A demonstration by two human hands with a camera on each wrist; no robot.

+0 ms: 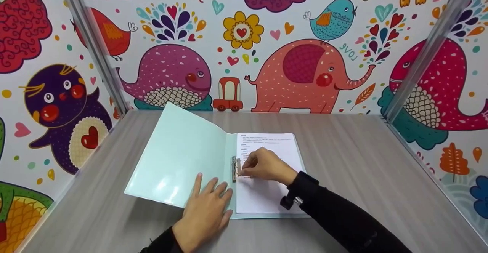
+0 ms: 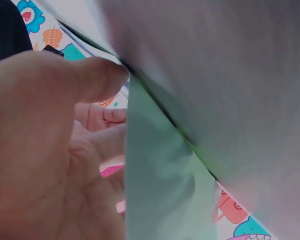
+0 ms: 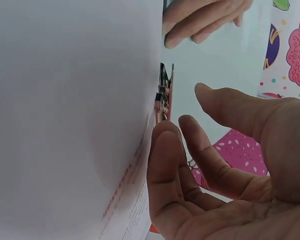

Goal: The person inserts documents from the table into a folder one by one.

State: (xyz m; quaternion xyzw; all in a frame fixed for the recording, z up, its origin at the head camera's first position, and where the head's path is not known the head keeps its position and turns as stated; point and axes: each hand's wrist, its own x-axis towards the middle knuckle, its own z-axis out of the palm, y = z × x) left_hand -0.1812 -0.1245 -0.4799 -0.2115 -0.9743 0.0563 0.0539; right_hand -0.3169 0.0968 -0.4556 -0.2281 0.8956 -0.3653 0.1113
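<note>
A pale mint folder (image 1: 183,150) lies spread on the table, its left cover tilted up at the far left corner. Printed white sheets (image 1: 263,199) lie on its right side. Along the spine sits a metal clip (image 1: 234,171). My left hand (image 1: 207,209) rests on the cover near the spine, fingers spread and straight; the left wrist view shows its thumb (image 2: 102,77), while the cover hides the fingertips. At the clip, my right hand (image 1: 268,165) has bent fingers, fingertips (image 3: 165,137) right at the clip's end. The right thumb (image 3: 222,102) stands apart from them.
A wood-grain table (image 1: 350,161) carries the folder. Printed walls (image 1: 236,62) with cartoon animals enclose the back and sides, and metal posts (image 1: 93,51) stand at the corners. A black band with a small device (image 1: 293,201) sits on the right wrist.
</note>
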